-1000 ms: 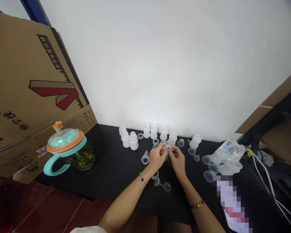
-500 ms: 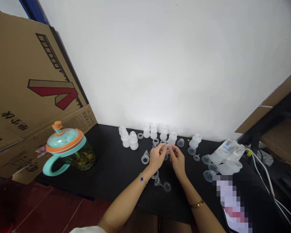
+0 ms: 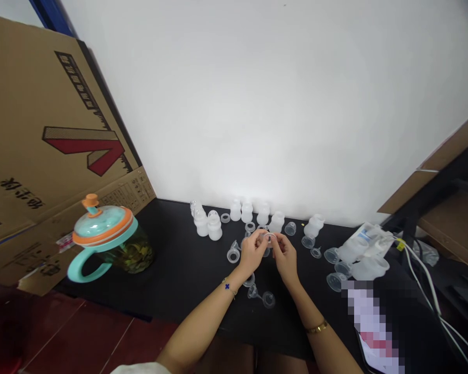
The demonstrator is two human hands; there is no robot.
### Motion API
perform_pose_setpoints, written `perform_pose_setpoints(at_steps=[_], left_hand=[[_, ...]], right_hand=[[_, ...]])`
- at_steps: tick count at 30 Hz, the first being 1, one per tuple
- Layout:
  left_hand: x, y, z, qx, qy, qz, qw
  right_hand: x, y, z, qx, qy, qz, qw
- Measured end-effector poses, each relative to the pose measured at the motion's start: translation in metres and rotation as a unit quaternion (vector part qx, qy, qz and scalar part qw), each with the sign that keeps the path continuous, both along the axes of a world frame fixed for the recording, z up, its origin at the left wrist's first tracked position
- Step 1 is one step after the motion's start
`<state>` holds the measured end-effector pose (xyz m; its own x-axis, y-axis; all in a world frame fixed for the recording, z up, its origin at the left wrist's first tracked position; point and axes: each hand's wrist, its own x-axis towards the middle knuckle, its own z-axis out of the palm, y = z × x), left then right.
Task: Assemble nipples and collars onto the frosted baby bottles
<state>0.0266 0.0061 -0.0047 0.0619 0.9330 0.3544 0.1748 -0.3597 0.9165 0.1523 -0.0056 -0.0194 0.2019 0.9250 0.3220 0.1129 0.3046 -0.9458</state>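
Between the fingertips of my left hand (image 3: pixel 252 254) and my right hand (image 3: pixel 286 258) is a small whitish bottle collar ring (image 3: pixel 270 236). Both hands pinch it from opposite sides, and fingers hide part of it. Just beyond stand white baby bottles without tops (image 3: pixel 276 222). Left of my left hand lies another collar ring (image 3: pixel 233 255) with a clear nipple beside it. Closer to me, a clear nipple (image 3: pixel 253 292) and a clear round piece (image 3: pixel 269 299) lie on the black table (image 3: pixel 179 280). A clear cap (image 3: pixel 290 228) is beyond my right hand.
Bottles with clear caps (image 3: pixel 214 228) stand at the back left. A large teal-lidded jug (image 3: pixel 130 249) holds leaves at the left. On the right are an open bag of bottles (image 3: pixel 368 246), white cables (image 3: pixel 423 275) and a phone (image 3: pixel 378 337). A white wall (image 3: pixel 257 104) rises behind.
The collar ring seems to have tilted slightly between my fingertips. Both hands remain almost in place, and the things on the table lie as before.
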Motion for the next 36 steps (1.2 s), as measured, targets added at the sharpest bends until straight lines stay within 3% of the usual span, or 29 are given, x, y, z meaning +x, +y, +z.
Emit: perform_pose_setpoints(at_steps=[36], left_hand=[[-0.0003,0.001,-0.001,-0.004,0.008,-0.003,1.0]], right_hand=[[-0.0012,-0.0014,0.0015,0.006,0.002,0.0,1.0]])
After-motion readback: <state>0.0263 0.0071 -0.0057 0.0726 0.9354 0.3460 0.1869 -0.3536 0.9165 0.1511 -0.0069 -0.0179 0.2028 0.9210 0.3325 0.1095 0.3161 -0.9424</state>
